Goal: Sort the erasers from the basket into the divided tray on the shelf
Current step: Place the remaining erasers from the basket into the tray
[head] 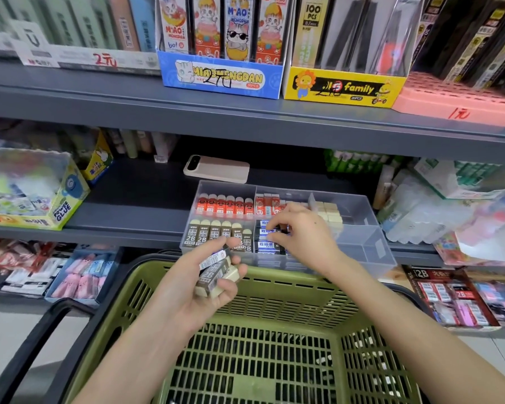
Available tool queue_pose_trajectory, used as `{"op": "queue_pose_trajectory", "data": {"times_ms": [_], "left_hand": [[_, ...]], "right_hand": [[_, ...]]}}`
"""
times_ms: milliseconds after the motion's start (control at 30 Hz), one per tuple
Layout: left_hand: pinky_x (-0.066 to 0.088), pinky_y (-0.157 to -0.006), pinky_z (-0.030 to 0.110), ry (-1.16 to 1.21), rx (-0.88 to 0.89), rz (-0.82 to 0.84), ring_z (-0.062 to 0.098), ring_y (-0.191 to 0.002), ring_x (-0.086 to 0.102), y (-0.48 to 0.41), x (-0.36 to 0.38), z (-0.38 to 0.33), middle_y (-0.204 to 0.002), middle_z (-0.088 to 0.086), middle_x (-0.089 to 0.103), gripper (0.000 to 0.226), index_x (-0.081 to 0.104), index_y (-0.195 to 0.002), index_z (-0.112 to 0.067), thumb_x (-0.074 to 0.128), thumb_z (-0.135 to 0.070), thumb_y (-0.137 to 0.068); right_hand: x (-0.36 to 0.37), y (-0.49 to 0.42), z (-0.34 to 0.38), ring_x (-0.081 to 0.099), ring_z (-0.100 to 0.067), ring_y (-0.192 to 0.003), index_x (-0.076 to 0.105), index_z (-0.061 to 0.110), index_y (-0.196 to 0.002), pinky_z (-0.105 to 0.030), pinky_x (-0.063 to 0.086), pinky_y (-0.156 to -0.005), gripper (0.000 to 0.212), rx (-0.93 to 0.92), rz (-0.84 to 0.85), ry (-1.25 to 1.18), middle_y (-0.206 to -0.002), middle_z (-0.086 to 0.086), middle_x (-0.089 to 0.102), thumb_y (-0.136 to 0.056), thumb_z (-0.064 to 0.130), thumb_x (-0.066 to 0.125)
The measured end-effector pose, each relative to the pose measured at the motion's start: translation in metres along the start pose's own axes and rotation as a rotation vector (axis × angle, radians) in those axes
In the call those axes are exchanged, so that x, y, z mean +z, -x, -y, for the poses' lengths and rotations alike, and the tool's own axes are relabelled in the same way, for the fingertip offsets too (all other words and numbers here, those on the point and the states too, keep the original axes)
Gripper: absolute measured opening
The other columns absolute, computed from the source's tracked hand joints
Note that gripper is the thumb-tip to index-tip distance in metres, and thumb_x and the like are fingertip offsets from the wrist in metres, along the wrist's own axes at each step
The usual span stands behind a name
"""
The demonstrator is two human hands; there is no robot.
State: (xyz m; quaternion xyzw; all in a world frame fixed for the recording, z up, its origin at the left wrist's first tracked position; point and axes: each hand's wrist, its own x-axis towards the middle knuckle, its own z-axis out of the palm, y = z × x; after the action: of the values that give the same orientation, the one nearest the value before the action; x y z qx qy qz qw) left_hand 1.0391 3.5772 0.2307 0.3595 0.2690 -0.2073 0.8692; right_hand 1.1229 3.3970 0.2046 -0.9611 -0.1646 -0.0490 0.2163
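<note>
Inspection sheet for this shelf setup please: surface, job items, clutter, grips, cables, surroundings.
Surface: grey shelf carrying the clear divided tray.
Job's things: tray compartments hold red-sleeved erasers, brown 2B erasers, blue-sleeved erasers and bare cream erasers; green basket sits in front, below.
Clutter: phone lying behind the tray; Power Glue box at left.
Grips: left hand holds a handful of erasers over the basket; right hand has fingertips at the blue-sleeved erasers, hold unclear.
Cables: nothing seen.
Surroundings: stationery display boxes on the upper shelf.
</note>
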Motion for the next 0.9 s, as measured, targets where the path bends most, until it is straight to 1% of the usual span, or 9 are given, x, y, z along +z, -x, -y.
{"op": "queue_pose_trajectory", "data": {"times_ms": [133, 200, 267, 400, 467, 533, 667, 767, 900], "left_hand": [[0.036, -0.032, 0.016, -0.001, -0.029, 0.054, 0.021, -0.056, 0.059, 0.001, 0.001, 0.001, -0.069, 0.014, 0.06, 0.033, 0.075, -0.083, 0.003, 0.067, -0.026, -0.069], [0.035, -0.031, 0.016, -0.012, -0.042, 0.077, 0.021, -0.054, 0.059, 0.001, 0.002, 0.001, -0.07, 0.014, 0.06, 0.038, 0.074, -0.088, 0.004, 0.066, -0.029, -0.071], [0.035, -0.03, 0.017, -0.056, -0.051, 0.107, 0.021, -0.054, 0.059, 0.0, 0.003, 0.002, -0.07, 0.013, 0.061, 0.042, 0.074, -0.089, 0.003, 0.067, -0.034, -0.071], [0.033, -0.029, 0.017, -0.168, -0.061, 0.161, 0.025, -0.055, 0.06, 0.001, 0.005, 0.003, -0.073, 0.015, 0.061, 0.043, 0.075, -0.078, -0.004, 0.074, -0.044, -0.063], [0.033, -0.029, 0.017, -0.208, -0.065, 0.188, 0.024, -0.057, 0.06, 0.001, 0.006, 0.003, -0.074, 0.015, 0.061, 0.049, 0.075, -0.082, -0.006, 0.073, -0.051, -0.062], [0.034, -0.03, 0.017, -0.218, -0.064, 0.205, 0.023, -0.057, 0.059, 0.0, 0.003, 0.001, -0.074, 0.014, 0.062, 0.06, 0.075, -0.092, -0.003, 0.067, -0.057, -0.067], [0.036, -0.031, 0.018, -0.121, -0.033, 0.131, 0.022, -0.055, 0.058, -0.003, -0.008, -0.005, -0.073, 0.016, 0.062, 0.058, 0.072, -0.092, 0.007, 0.059, -0.048, -0.076], [0.036, -0.03, 0.018, -0.018, -0.019, 0.07, 0.023, -0.054, 0.058, -0.003, -0.014, -0.01, -0.073, 0.017, 0.062, 0.046, 0.072, -0.084, 0.007, 0.06, -0.036, -0.076], [0.035, -0.03, 0.017, 0.001, -0.004, 0.06, 0.022, -0.054, 0.058, -0.001, -0.014, -0.012, -0.072, 0.016, 0.062, 0.038, 0.071, -0.079, 0.005, 0.061, -0.031, -0.075]], "right_hand": [[-0.005, 0.003, 0.007, 0.053, -0.01, -0.078, 0.069, 0.024, -0.1, -0.034, 0.036, -0.089, 0.018, -0.01, -0.032, 0.025, -0.086, 0.007, 0.054, -0.083, 0.031, 0.068], [-0.012, 0.011, 0.014, 0.047, -0.005, -0.069, 0.069, 0.028, -0.1, -0.028, 0.04, -0.074, 0.019, -0.029, -0.057, -0.154, -0.08, 0.011, 0.052, -0.082, 0.035, 0.067], [-0.02, 0.021, 0.027, 0.049, -0.005, -0.071, 0.069, 0.031, -0.104, -0.024, 0.042, -0.069, 0.023, -0.073, 0.026, -0.395, -0.082, 0.013, 0.052, -0.083, 0.039, 0.064], [-0.026, 0.035, 0.049, 0.06, -0.016, -0.084, 0.069, 0.017, -0.105, -0.04, 0.052, -0.077, 0.028, -0.142, 0.232, -0.517, -0.094, 0.003, 0.054, -0.085, 0.035, 0.062], [-0.03, 0.036, 0.049, 0.061, -0.01, -0.075, 0.07, 0.013, -0.097, -0.028, 0.052, -0.072, 0.016, -0.155, 0.236, -0.629, -0.092, 0.002, 0.055, -0.086, 0.024, 0.064], [-0.035, 0.035, 0.041, 0.057, -0.004, -0.073, 0.07, 0.022, -0.089, -0.015, 0.044, -0.07, 0.006, -0.14, 0.181, -0.691, -0.089, 0.006, 0.059, -0.085, 0.02, 0.066], [-0.041, 0.031, 0.003, 0.053, -0.006, -0.078, 0.071, 0.028, -0.085, -0.023, 0.04, -0.072, 0.007, 0.028, 0.01, -0.447, -0.086, 0.011, 0.063, -0.083, 0.032, 0.065], [-0.03, 0.035, -0.01, 0.052, -0.009, -0.089, 0.073, 0.021, -0.092, -0.029, 0.041, -0.08, 0.019, -0.006, 0.045, -0.132, -0.087, 0.012, 0.06, -0.084, 0.036, 0.065], [-0.02, 0.035, -0.007, 0.052, -0.009, -0.085, 0.073, 0.023, -0.096, -0.025, 0.042, -0.078, 0.019, -0.011, 0.045, -0.108, -0.08, 0.016, 0.059, -0.084, 0.037, 0.065]]}}
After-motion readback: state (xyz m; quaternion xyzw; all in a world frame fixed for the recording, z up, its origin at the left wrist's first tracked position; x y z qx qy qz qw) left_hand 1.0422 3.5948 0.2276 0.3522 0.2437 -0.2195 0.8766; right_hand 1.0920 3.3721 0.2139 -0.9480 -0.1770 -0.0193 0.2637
